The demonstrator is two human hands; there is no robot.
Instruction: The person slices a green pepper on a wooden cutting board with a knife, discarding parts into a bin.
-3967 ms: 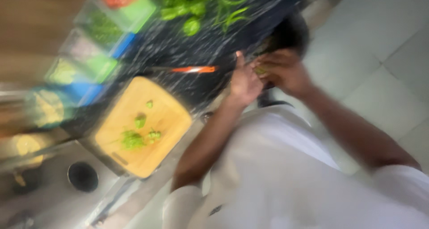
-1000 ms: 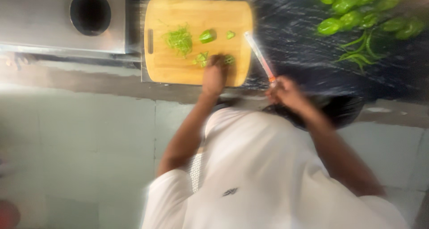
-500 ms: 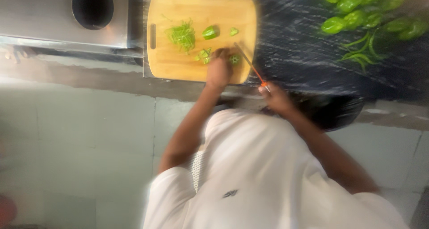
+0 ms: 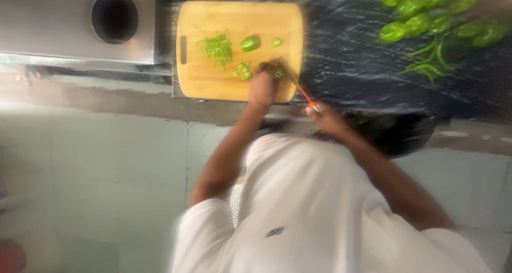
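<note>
Left hand (image 4: 262,87) pins pepper piece (image 4: 278,72) (board edge), right hand (image 4: 325,118) grips knife (image 4: 298,87)

Dark counter (image 4: 352,65), cutting board (image 4: 213,86), green peppers (image 4: 426,17)

Dark speckled countertop (image 4: 352,65) — steel sink (image 4: 64,38) beside it — pale tiled floor (image 4: 106,198).

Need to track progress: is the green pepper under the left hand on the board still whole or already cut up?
Cut: only small pieces and a heap of thin shreds lie on the cutting board; the piece under the left hand is hidden.
</note>
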